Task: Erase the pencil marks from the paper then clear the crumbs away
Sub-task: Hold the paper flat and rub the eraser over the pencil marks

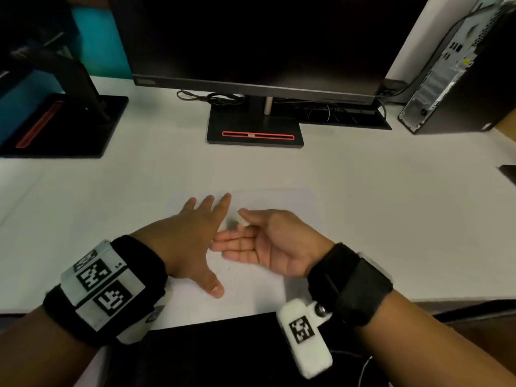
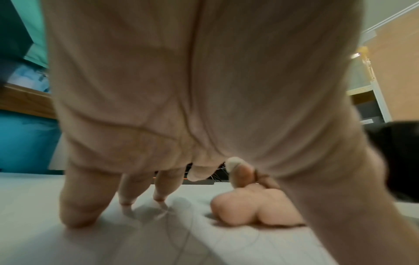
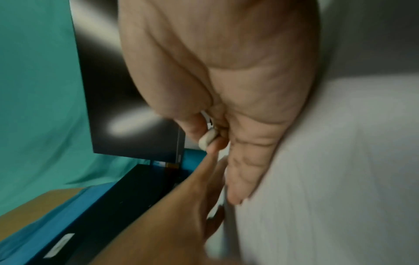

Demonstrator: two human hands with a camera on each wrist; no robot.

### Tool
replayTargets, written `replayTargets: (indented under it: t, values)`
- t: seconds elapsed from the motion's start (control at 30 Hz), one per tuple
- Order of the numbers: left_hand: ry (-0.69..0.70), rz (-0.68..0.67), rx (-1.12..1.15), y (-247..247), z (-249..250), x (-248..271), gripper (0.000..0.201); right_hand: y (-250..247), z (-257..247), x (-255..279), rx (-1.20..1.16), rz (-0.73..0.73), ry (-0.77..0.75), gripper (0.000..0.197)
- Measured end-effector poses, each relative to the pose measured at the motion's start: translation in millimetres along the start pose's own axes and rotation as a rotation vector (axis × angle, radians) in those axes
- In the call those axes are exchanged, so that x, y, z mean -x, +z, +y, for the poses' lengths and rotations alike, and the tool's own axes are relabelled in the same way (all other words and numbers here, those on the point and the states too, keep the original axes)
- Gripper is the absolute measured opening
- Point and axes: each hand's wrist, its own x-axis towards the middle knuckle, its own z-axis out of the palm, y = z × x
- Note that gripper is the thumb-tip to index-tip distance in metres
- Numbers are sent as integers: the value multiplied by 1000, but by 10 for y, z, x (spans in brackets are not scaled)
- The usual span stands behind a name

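A white sheet of paper (image 1: 268,286) lies on the white desk in front of me. My left hand (image 1: 192,236) rests flat on it, palm down, fingers spread and straight. My right hand (image 1: 268,241) sits on its edge just to the right, palm facing left. Its thumb and forefinger pinch a small white eraser (image 1: 242,219), and its other fingers lie straight along the paper, touching my left hand. The eraser (image 3: 207,139) shows between thumb and finger in the right wrist view. Faint pencil lines (image 2: 188,231) cross the paper in the left wrist view.
A black monitor stand (image 1: 254,127) stands behind the paper, with cables beside it. A second stand (image 1: 69,127) is at far left and a computer tower (image 1: 458,76) at far right. A black chair or clothing lies below the desk's near edge (image 1: 223,319).
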Motion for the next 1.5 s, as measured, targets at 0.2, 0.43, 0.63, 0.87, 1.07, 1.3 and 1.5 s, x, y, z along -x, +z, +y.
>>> replayTargets:
  t: [0.2, 0.43, 0.63, 0.87, 1.07, 1.3, 1.5]
  values:
    - [-8, -12, -12, -1, -22, 12, 159, -742, -627, -193, -444, 382, -438, 33]
    - [-60, -88, -61, -129, 122, -10, 137, -641, -582, 35, 82, 289, -321, 22]
    - [-78, 51, -119, -156, 409, -101, 97, -423, -602, 38, 924, 270, -127, 25]
    - [-141, 26, -95, -49, 310, -110, 129, -604, -713, 49, 63, 517, -371, 21]
    - [-99, -5, -131, -69, 218, -80, 150, -114, -52, 108, 140, -109, 150, 45]
    - [-106, -35, -132, -80, 239, -71, 151, -901, -629, 109, -443, 499, -540, 30]
    - [-153, 5, -129, -76, 503, -82, 125, -694, -194, 473, -107, 160, -181, 36]
